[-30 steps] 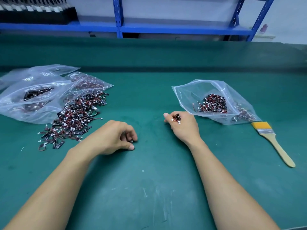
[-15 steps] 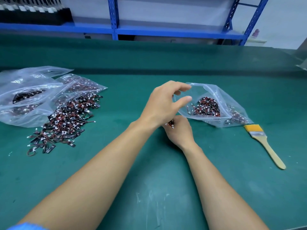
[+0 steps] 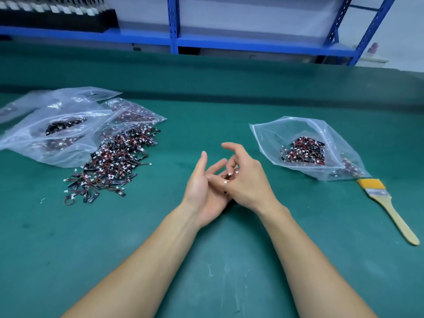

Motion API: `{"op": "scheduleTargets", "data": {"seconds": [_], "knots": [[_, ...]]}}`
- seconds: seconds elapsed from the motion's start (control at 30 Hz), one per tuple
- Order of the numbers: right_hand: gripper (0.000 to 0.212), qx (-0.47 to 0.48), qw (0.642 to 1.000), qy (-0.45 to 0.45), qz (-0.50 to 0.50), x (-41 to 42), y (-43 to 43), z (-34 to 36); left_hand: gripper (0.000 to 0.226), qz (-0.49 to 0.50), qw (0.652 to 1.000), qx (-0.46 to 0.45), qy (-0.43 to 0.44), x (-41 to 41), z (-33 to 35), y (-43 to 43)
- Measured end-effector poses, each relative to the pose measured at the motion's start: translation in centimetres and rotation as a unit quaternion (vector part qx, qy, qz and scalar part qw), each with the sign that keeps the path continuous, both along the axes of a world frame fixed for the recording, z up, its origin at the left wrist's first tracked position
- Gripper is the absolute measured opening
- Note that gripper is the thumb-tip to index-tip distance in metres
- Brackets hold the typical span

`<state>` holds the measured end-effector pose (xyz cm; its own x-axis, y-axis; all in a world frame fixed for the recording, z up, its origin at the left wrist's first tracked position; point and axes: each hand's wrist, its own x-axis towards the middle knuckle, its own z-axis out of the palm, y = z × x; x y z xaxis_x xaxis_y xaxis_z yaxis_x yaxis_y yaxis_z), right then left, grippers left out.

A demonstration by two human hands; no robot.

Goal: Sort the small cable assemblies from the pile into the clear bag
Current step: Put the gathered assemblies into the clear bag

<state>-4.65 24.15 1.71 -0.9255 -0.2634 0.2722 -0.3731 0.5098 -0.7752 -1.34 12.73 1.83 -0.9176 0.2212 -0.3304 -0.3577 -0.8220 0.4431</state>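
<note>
Left hand: withdrawn from the mouth of the clear bag since the earlier frame. It now lies palm-up at mid-worktop, fingers straight and relaxed, touching the other hand.
Right hand: fingers curled, apparently pinching a few cable assemblies; only white connectors show, count unclear.
Clear bag, part-filled: lies right of both hands, mouth towards them, right hand nearer.
Pile: well apart, to the left.
</note>
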Motion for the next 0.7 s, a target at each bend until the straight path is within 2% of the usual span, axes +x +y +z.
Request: {"op": "scheduleTargets", "data": {"seconds": [0.07,0.17,0.23,0.33,0.4,0.47,0.57,0.63,0.7], "knots": [[0.089,-0.006,1.0,0.011,-0.008,-0.2,0.4,-0.1,0.07,-0.007,0.999,0.034,-0.017,0.1,0.1,-0.4],[0.099,0.018,0.998,0.052,-0.035,-0.4,0.8,-0.4,0.067,-0.027,0.999,0.02,-0.038,0.3,0.2,-0.7],[0.086,0.003,0.997,0.057,-0.055,-0.4,0.6,-0.6,0.054,-0.025,0.998,-0.005,-0.05,0.3,0.1,-0.7],[0.046,-0.087,0.992,0.013,-0.091,-0.7,0.6,-0.7,0.037,0.015,0.998,-0.015,-0.062,0.1,-0.1,-0.6],[0.035,-0.118,0.986,-0.002,-0.114,-0.9,0.8,-0.7,0.027,0.05,0.997,-0.026,-0.059,-0.1,0.2,-0.8],[0.033,-0.096,0.987,-0.025,-0.123,-0.9,0.9,-1.0,0.019,0.074,0.995,-0.07,-0.022,-0.2,1.0,-0.9],[0.032,-0.028,0.992,-0.057,-0.109,-0.9,0.8,-1.6,0.015,0.088,0.977,-0.177,0.082,-0.5,3.5,0.1],[0.026,0.018,0.994,-0.064,-0.089,-1.0,0.8,-1.9,0.017,0.059,0.939,-0.291,0.175,-1.0,5.9,1.8],[0.019,0.043,0.993,-0.07,-0.087,-1.0,1.0,-2.1,0.032,-0.014,0.878,-0.396,0.268,-1.5,8.3,3.6]]}}
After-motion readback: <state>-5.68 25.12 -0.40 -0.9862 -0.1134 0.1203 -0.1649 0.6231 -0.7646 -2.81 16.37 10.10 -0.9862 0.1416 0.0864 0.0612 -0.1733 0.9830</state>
